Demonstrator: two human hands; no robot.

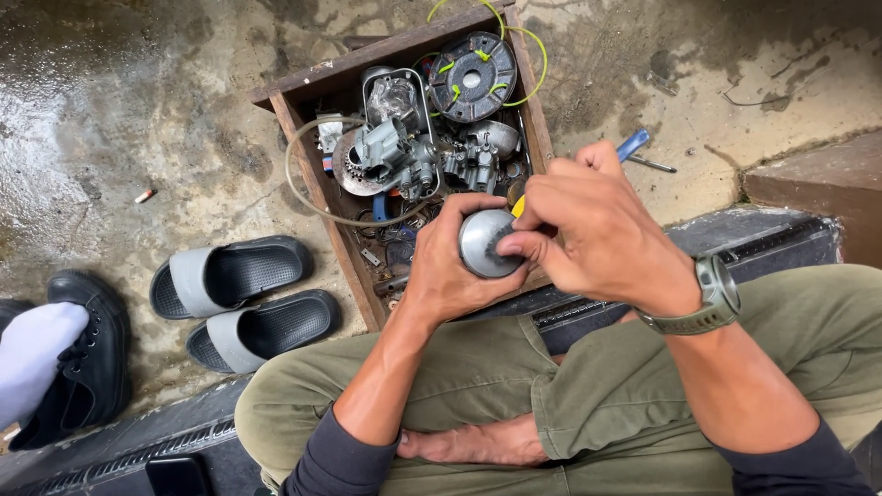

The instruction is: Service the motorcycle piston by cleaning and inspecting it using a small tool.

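Note:
My left hand (450,262) grips a small round grey metal part (484,241), holding it up above my crossed legs. My right hand (588,230) pinches at the part's face with thumb and fingers; a yellow-handled tool (517,205) shows just behind them, and a blue tool handle (632,144) sticks out beyond the hand. A grey watch (712,294) sits on my right wrist. Whether the right hand holds the yellow tool is hidden by the fingers.
A wooden box (308,174) of engine parts, carburettors (400,156), a tube and a round black cover (471,78) lies ahead on wet concrete. Grey slippers (243,303) lie left. Another person's black shoe (87,349) is at far left. A brown step (818,184) stands right.

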